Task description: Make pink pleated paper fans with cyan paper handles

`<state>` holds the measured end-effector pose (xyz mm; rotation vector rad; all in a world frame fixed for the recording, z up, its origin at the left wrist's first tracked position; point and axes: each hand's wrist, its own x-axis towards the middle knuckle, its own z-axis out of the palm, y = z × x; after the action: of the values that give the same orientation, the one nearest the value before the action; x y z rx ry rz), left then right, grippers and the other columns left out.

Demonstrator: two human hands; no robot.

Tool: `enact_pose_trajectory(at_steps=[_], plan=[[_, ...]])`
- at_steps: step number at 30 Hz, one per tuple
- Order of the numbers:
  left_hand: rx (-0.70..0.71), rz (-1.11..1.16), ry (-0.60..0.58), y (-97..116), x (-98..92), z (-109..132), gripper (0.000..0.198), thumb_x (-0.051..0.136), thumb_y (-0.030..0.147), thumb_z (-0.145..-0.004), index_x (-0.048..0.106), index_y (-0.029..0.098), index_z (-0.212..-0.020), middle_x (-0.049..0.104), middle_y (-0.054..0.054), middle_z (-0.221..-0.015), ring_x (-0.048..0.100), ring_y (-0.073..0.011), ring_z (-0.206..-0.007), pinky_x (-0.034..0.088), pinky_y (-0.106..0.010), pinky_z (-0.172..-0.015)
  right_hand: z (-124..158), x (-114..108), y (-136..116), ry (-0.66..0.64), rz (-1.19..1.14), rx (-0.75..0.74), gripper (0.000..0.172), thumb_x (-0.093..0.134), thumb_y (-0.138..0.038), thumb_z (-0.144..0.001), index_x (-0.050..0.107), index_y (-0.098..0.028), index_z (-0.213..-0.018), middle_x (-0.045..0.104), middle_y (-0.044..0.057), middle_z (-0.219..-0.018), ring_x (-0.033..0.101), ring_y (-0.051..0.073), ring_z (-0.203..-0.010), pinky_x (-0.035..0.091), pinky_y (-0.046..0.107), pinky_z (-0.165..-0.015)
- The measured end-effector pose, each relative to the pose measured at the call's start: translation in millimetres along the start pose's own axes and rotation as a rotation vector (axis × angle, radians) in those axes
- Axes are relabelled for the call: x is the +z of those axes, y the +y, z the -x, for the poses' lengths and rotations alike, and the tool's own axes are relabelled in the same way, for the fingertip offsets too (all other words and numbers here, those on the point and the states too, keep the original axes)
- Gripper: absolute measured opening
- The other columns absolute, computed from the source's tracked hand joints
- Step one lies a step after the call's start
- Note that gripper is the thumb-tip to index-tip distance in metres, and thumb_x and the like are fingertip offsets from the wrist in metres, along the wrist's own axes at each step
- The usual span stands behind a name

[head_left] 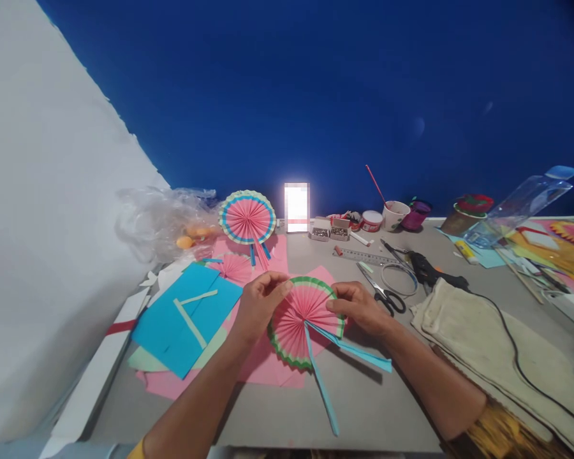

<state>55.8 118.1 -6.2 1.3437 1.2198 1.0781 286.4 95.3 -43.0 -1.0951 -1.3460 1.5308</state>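
Observation:
Between my hands is a round pleated paper fan (291,322), pink with a green edge. Two light blue paper strips (321,386) run out from its centre, one toward me and one to the right, with a gap between them. My left hand (268,294) pinches the fan's upper left rim between thumb and fingers. At the upper right rim, my right hand (356,306) grips the edge the same way. Pink paper sheets (272,370) lie beneath. Behind stands another pleated fan (247,218), pink with blue and cream rings.
Blue sheets (186,319) with pale strips lie left, near a plastic bag (162,220). Scissors (387,298), a ruler (363,256), a glue gun (435,271) with a cord and a folded cloth (497,350) lie right. Cups (396,215) and a plastic bottle (521,210) stand behind.

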Motion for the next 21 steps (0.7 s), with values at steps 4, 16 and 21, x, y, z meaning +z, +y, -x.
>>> enact_pose_trajectory(at_steps=[4,16,21], plan=[[-0.013,-0.022,-0.012,-1.2,0.2,0.9,0.023,0.072,0.036,-0.074,0.064,0.017,-0.064,0.056,0.003,-0.062,0.046,-0.0098,-0.059,0.037,-0.022,-0.057,0.5,1.8,-1.4,-0.018,0.008,-0.007,0.030,0.076,-0.044,-0.075,0.067,-0.016,-0.069,0.052,-0.003,-0.058,0.043,0.009,-0.052,0.033,0.023,-0.050],[-0.103,0.124,0.095,-2.9,-0.1,-0.5,0.023,0.074,0.034,-0.068,0.061,0.017,-0.061,0.050,0.005,-0.055,0.040,-0.0074,-0.051,0.029,-0.020,-0.048,-0.1,-1.3,2.8,0.074,-0.018,0.033,0.025,0.074,-0.040,-0.077,0.065,-0.017,-0.070,0.049,-0.004,-0.056,0.044,0.010,-0.049,0.033,0.023,-0.046],[-0.082,0.122,0.086,-2.2,0.6,-1.5,0.021,0.075,0.035,-0.069,0.065,0.017,-0.064,0.055,0.005,-0.057,0.043,-0.0074,-0.051,0.031,-0.020,-0.048,-0.5,-1.5,3.0,0.085,-0.036,0.007,0.027,0.075,-0.039,-0.075,0.062,-0.017,-0.066,0.046,-0.005,-0.055,0.040,0.009,-0.050,0.031,0.023,-0.046]])
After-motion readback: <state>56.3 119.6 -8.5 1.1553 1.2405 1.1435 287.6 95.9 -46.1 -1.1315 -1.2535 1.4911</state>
